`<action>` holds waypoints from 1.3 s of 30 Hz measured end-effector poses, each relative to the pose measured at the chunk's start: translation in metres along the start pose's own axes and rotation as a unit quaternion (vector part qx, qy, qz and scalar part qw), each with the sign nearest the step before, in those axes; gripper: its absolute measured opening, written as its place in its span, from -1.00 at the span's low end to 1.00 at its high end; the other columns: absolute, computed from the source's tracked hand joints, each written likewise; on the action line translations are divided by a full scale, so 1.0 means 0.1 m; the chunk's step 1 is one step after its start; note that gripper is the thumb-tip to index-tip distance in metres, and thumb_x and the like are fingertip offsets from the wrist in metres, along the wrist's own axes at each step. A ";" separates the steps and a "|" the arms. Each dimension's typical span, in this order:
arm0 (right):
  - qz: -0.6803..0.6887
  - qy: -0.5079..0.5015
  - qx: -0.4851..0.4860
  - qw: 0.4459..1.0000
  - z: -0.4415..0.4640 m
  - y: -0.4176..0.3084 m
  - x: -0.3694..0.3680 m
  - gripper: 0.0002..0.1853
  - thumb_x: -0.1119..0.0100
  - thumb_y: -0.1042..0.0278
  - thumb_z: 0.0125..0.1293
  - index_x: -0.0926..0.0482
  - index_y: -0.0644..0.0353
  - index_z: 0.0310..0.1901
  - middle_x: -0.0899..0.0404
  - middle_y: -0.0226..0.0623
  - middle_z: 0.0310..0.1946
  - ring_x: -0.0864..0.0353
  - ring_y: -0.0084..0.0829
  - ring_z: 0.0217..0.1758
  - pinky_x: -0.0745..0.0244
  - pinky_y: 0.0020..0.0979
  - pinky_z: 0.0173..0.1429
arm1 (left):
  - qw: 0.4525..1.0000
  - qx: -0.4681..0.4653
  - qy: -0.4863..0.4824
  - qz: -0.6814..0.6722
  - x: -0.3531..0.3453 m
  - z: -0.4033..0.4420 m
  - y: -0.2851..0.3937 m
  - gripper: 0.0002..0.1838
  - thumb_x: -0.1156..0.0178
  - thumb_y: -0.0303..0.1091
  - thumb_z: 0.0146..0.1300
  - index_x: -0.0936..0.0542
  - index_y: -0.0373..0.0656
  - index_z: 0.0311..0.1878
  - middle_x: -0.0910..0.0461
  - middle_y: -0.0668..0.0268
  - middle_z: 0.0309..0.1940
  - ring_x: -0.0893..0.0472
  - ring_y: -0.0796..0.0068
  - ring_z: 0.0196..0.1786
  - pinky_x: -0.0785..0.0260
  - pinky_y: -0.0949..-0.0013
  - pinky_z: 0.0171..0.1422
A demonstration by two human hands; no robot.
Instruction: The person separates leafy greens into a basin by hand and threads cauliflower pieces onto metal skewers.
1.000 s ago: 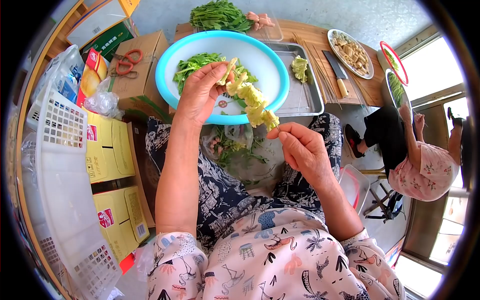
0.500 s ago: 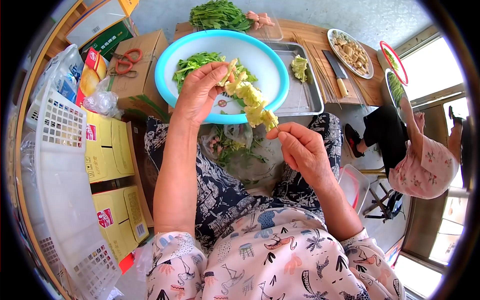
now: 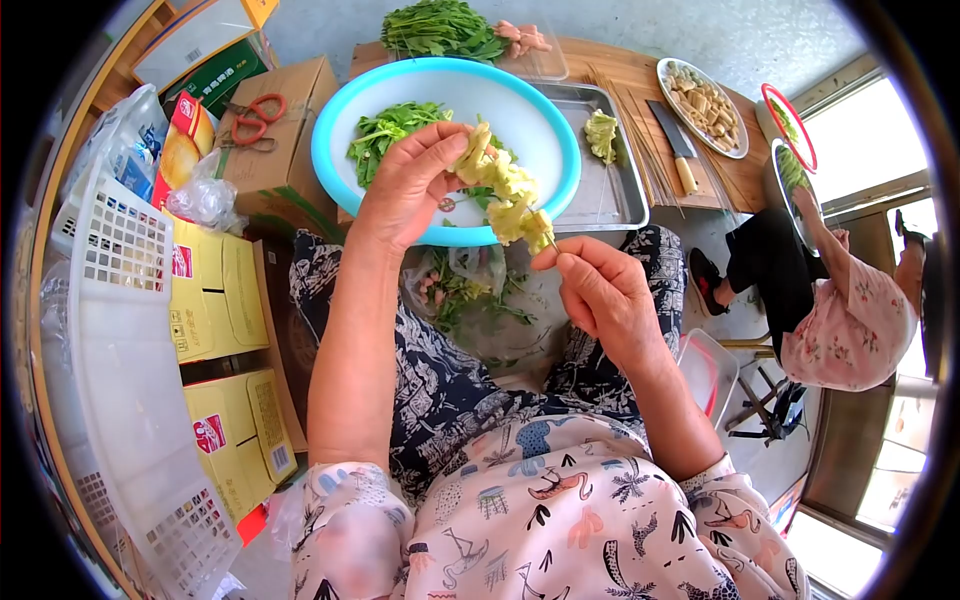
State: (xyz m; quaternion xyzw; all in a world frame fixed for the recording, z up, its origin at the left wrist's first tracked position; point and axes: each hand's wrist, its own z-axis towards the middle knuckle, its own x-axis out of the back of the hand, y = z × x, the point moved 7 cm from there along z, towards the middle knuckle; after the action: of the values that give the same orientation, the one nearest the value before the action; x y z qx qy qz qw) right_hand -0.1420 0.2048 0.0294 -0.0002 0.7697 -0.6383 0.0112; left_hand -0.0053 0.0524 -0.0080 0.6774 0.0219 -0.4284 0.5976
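Between my hands runs a thin skewer (image 3: 553,243) threaded with pale yellow-green lettuce leaves (image 3: 508,190). My right hand (image 3: 607,295) pinches the skewer's near end between thumb and fingers. At the far end, my left hand (image 3: 408,180) pinches the top leaf, and its fingers partly hide that end. Behind them stands a white basin with a blue rim (image 3: 568,150), holding loose green leaves (image 3: 385,138). In the metal tray (image 3: 600,212) to the right, another piece of leaf (image 3: 601,136) lies by itself.
A cleaver (image 3: 672,140) and many bare skewers (image 3: 630,130) lie on the wooden table beside a plate of cut pieces (image 3: 705,108). Scissors (image 3: 258,118) rest on a cardboard box at left. Another person (image 3: 850,320) sits at right. A white plastic basket (image 3: 120,330) stands left.
The leafy skewer has shifted very slightly, and my left fingers have moved a little along the top leaf. Both hands keep their hold.
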 end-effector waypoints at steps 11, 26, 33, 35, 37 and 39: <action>-0.035 -0.002 -0.033 0.999 -0.07 0.05 0.09 -0.74 0.06 0.31 0.46 -0.54 0.29 -0.04 -0.27 -0.59 -0.71 -0.15 -0.79 -0.67 -0.03 -0.67 -0.57 | 0.994 -0.009 0.100 0.043 0.21 0.00 -0.01 -0.79 -0.21 -0.29 0.30 -0.60 -0.19 -0.10 -0.63 0.37 -0.24 -0.62 0.55 -0.20 -0.55 0.37 -0.22; -0.082 0.018 0.010 0.996 -0.12 0.11 0.30 -0.78 0.05 0.38 0.43 -0.53 0.28 -0.04 -0.25 -0.60 -0.69 -0.15 -0.80 -0.64 -0.02 -0.68 -0.56 | 0.992 0.020 0.104 0.062 0.16 0.01 -0.08 -0.67 -0.18 -0.15 0.32 -0.57 -0.19 -0.01 -0.60 0.31 -0.15 -0.57 0.55 -0.18 -0.48 0.37 -0.14; 0.022 0.068 -0.020 0.997 -0.10 0.13 0.58 -0.76 0.07 0.33 0.45 -0.52 0.28 -0.03 -0.26 -0.58 -0.69 -0.11 -0.78 -0.69 0.00 -0.69 -0.62 | 0.984 -0.006 0.145 0.105 0.24 0.00 0.00 -0.53 -0.13 -0.07 0.35 -0.45 -0.23 0.15 -0.57 0.20 -0.05 -0.58 0.36 0.00 -0.47 0.31 -0.01; 0.031 0.098 -0.011 0.995 -0.06 0.11 0.77 -0.76 0.07 0.34 0.46 -0.52 0.29 -0.04 -0.27 -0.58 -0.68 -0.12 -0.78 -0.69 0.00 -0.70 -0.62 | 0.984 -0.004 0.144 0.101 0.24 -0.01 0.00 -0.57 -0.12 -0.09 0.36 -0.48 -0.22 0.12 -0.58 0.22 -0.08 -0.59 0.39 -0.04 -0.47 0.34 -0.04; 0.037 0.120 0.006 0.992 0.04 0.16 0.97 -0.76 0.08 0.34 0.46 -0.51 0.30 -0.04 -0.26 -0.58 -0.68 -0.13 -0.77 -0.69 0.00 -0.70 -0.61 | 0.983 0.002 0.142 0.113 0.24 -0.02 -0.02 -0.62 -0.12 -0.12 0.36 -0.52 -0.21 0.07 -0.60 0.26 -0.13 -0.60 0.42 -0.10 -0.47 0.38 -0.06; 0.048 0.146 0.033 0.988 0.16 0.16 1.19 -0.75 0.06 0.31 0.44 -0.52 0.28 -0.05 -0.29 -0.56 -0.69 -0.12 -0.75 -0.71 -0.01 -0.68 -0.61 | 0.983 -0.001 0.143 0.116 0.18 -0.01 -0.01 -0.66 -0.13 -0.15 0.36 -0.55 -0.20 0.02 -0.61 0.31 -0.18 -0.61 0.47 -0.15 -0.47 0.42 -0.09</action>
State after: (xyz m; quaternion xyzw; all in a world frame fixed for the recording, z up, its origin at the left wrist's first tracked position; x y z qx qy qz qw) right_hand -0.2605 0.1907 0.0087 0.1303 0.7407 -0.6553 -0.0706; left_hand 0.0066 0.0449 -0.0200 0.7290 0.0288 -0.2552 0.6345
